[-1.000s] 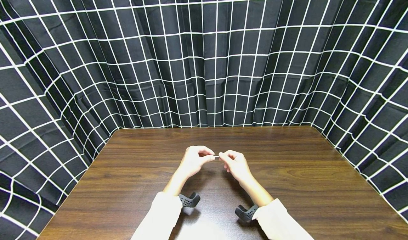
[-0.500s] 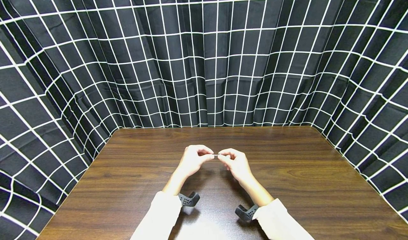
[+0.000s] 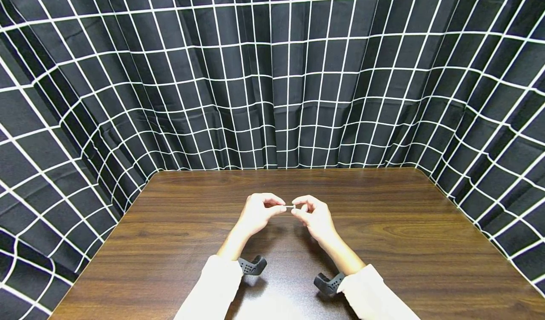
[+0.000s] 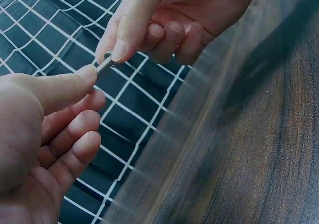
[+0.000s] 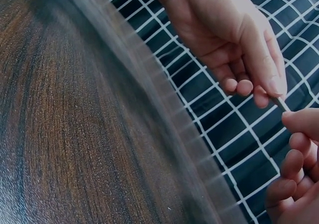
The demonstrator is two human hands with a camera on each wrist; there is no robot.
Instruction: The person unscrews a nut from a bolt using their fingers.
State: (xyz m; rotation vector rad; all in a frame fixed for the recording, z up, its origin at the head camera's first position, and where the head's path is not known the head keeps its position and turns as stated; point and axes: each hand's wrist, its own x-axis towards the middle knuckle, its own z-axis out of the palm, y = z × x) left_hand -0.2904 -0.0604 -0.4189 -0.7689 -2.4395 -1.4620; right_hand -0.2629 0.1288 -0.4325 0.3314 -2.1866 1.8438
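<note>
A short, thin metal bolt [image 3: 290,206] is held level between the two hands above the table. My left hand [image 3: 257,213] pinches its left end between thumb and fingertips. At the other end, a wider crosswise piece lies between the thumb and index finger of my right hand [image 3: 316,218]. In the left wrist view the bolt [image 4: 104,66] shows as a grey shaft, and the right thumb [image 4: 119,49] touches its broad end. Whether that end is a head or a nut, I cannot tell. Fingertips hide part of the bolt [image 5: 280,104] in the right wrist view.
Beneath the hands lies a dark brown wood-grain table [image 3: 191,216]. A black curtain [image 3: 281,88] with white grid lines surrounds its back and sides. Dark wrist mounts [image 3: 254,266] stick out below both wrists.
The right thumb and index finger have spread apart around the bolt's end, so its crosswise piece now shows. The left hand has stayed almost still, keeping its pinch.
</note>
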